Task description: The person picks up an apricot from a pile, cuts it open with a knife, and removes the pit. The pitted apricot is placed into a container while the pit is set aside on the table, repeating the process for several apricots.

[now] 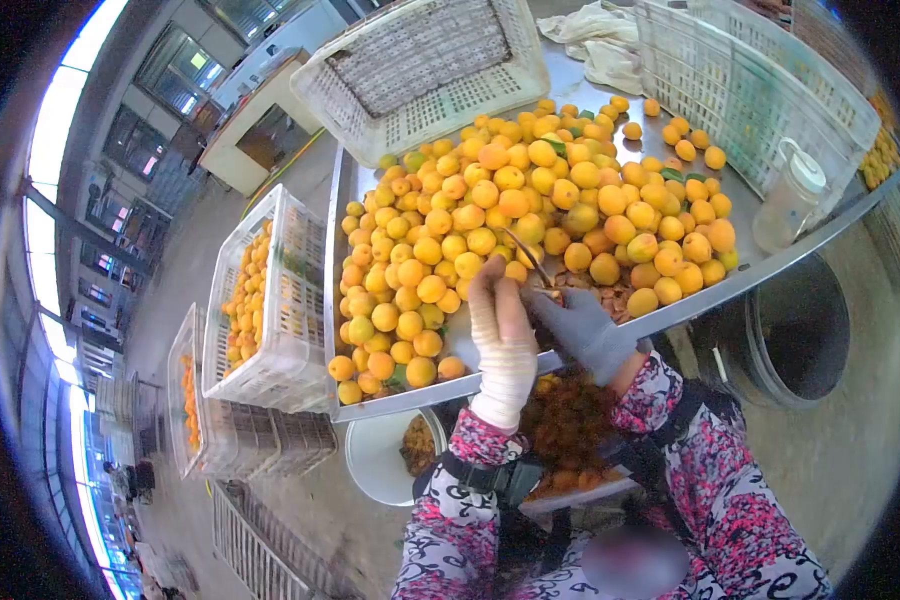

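My left hand (503, 325), wrapped in pale tape, is closed over the front part of the metal table (590, 336), its fingertips at an orange-yellow fruit (516, 272). Just right of it, my right hand (582, 328) wears a grey glove and is wrapped round a thin, curved metal tool (527, 250) that points up and left. A large heap of apricot-like fruit (440, 230) lies beyond both hands. Brownish pieces (610, 297) lie beside the glove. Whether the fruit is pinched in my left fingers is hard to tell.
Below my hands sits a container of darker fruit (570, 425). A white bucket (370, 460) stands left, a dark bin (805, 330) right. Fruit-filled crates (270, 375) are stacked at left. Tipped crates (420, 75) and a lidded jug (788, 205) rest on the table.
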A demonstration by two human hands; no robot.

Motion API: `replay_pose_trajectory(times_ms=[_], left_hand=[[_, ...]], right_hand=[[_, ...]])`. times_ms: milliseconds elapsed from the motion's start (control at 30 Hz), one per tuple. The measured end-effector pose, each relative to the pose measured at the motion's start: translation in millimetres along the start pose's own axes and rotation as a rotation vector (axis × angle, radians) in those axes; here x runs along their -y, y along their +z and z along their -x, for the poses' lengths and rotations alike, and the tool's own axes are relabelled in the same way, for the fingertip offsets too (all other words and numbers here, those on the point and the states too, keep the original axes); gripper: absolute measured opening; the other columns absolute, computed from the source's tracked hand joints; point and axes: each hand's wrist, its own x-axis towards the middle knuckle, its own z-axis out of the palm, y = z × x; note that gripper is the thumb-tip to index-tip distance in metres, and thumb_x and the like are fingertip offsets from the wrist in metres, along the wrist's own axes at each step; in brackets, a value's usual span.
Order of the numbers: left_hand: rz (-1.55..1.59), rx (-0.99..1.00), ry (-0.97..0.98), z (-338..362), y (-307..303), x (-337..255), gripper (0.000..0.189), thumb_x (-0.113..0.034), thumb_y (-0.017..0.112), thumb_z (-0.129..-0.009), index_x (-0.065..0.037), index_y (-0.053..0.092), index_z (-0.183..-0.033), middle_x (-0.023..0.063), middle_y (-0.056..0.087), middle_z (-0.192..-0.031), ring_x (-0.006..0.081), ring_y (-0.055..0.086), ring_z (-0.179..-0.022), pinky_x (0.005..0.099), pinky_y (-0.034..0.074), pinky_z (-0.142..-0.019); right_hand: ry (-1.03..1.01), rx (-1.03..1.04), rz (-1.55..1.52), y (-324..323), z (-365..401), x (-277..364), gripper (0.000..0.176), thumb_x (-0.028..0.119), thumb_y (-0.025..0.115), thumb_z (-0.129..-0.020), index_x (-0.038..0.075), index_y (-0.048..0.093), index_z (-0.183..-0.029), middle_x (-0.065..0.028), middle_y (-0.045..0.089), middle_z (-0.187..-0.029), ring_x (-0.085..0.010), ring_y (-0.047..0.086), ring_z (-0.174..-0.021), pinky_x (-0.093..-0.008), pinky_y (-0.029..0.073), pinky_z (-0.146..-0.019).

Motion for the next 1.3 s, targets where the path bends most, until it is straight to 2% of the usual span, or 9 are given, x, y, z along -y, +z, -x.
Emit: replay_pose_trajectory(times_ms=[167, 500, 633, 700, 733, 800, 933, 1033, 1300], left_hand=[[-0.216, 0.159, 0.203, 9.5, -6.2, 4.4, 0.030, -0.009, 0.039, -0.095, -0.002, 0.044, -0.123, 0.0046, 0.051, -0.108, 0.0113, 0.047, -0.090, 0.0249, 0.040, -0.085], [0.023, 0.129, -0.050, -6.8, -29.4, 5.6, 0.032, -0.023, 0.040, -0.094, -0.004, 0.050, -0.118, 0.0037, 0.054, -0.094, 0.0122, 0.050, -0.084, 0.0252, 0.042, -0.076], [0.107, 0.279, -0.251, 2.7, -52.2, -18.7, 0.031, -0.024, 0.048, -0.090, -0.003, 0.055, -0.112, 0.0076, 0.057, -0.098, 0.0198, 0.055, -0.091, 0.0316, 0.045, -0.077], [-0.733, 0.635, 0.586, 5.7, -71.9, -4.7, 0.030, -0.017, 0.053, -0.088, 0.000, 0.055, -0.112, 0.0099, 0.057, -0.107, 0.0244, 0.056, -0.099, 0.0341, 0.044, -0.086], [-0.738, 0.633, 0.583, 10.2, -73.6, -9.5, 0.030, -0.017, 0.053, -0.088, 0.000, 0.055, -0.112, 0.0099, 0.057, -0.107, 0.0244, 0.056, -0.099, 0.0341, 0.044, -0.086], [-0.592, 0.945, -0.032, 18.9, -72.5, -20.0, 0.031, -0.010, 0.056, -0.086, 0.001, 0.053, -0.115, 0.0125, 0.057, -0.113, 0.0254, 0.054, -0.105, 0.0348, 0.041, -0.092], [-0.640, 0.697, -0.157, 10.7, -77.4, -39.3, 0.035, -0.014, 0.057, -0.086, -0.003, 0.053, -0.119, 0.0120, 0.059, -0.108, 0.0172, 0.054, -0.102, 0.0291, 0.044, -0.087], [-1.382, 0.236, 0.331, -12.5, -117.7, -33.7, 0.025, -0.023, 0.065, -0.077, -0.005, 0.062, -0.095, 0.0153, 0.064, -0.078, 0.0288, 0.063, -0.069, 0.0371, 0.050, -0.065], [-1.707, 0.198, -0.316, -24.0, -163.2, -21.4, 0.057, -0.050, 0.061, -0.076, -0.001, 0.053, -0.104, 0.0190, 0.063, -0.099, 0.0349, 0.060, -0.093, 0.0390, 0.047, -0.079]], right_hand=[[0.068, 0.150, -0.621, 5.1, 8.1, -4.8, 0.029, 0.031, 0.058, -0.087, 0.003, 0.062, -0.094, 0.0010, 0.061, -0.072, -0.0079, 0.054, -0.055, -0.0206, 0.039, -0.047], [0.050, 0.255, -0.112, -12.0, 23.0, -1.3, 0.027, 0.027, 0.061, -0.082, 0.004, 0.063, -0.095, -0.0026, 0.063, -0.076, -0.0082, 0.057, -0.066, -0.0230, 0.045, -0.058], [-0.291, -0.140, 0.261, -17.4, -3.8, -18.2, 0.039, 0.031, 0.065, -0.078, 0.000, 0.057, -0.103, -0.0137, 0.065, -0.085, -0.0248, 0.064, -0.080, -0.0340, 0.049, -0.071], [-0.296, -0.298, 0.485, -19.8, -12.2, -23.7, 0.043, 0.032, 0.065, -0.077, 0.003, 0.055, -0.108, -0.0179, 0.064, -0.090, -0.0329, 0.062, -0.087, -0.0380, 0.049, -0.075], [-0.350, -0.300, 0.417, -19.4, -10.3, -23.2, 0.045, 0.033, 0.065, -0.077, 0.005, 0.054, -0.110, -0.0196, 0.063, -0.093, -0.0360, 0.060, -0.090, -0.0399, 0.048, -0.076], [-0.347, -0.308, 0.364, -18.2, -11.4, -22.4, 0.047, 0.034, 0.066, -0.077, 0.003, 0.054, -0.110, -0.0200, 0.063, -0.092, -0.0354, 0.060, -0.090, -0.0397, 0.048, -0.075], [-0.352, -0.337, 0.204, -18.0, -24.8, -38.0, 0.049, 0.036, 0.065, -0.079, -0.002, 0.052, -0.108, -0.0179, 0.063, -0.087, -0.0287, 0.062, -0.082, -0.0366, 0.047, -0.072], [-0.273, -0.253, -0.026, -16.0, -12.1, -20.0, 0.049, 0.036, 0.063, -0.081, -0.005, 0.051, -0.107, -0.0126, 0.060, -0.082, -0.0203, 0.058, -0.075, -0.0330, 0.046, -0.068], [-0.226, -0.180, -0.107, -20.3, 2.4, -6.1, 0.042, 0.035, 0.062, -0.083, -0.003, 0.054, -0.099, -0.0076, 0.059, -0.076, -0.0104, 0.055, -0.069, -0.0273, 0.045, -0.061]])
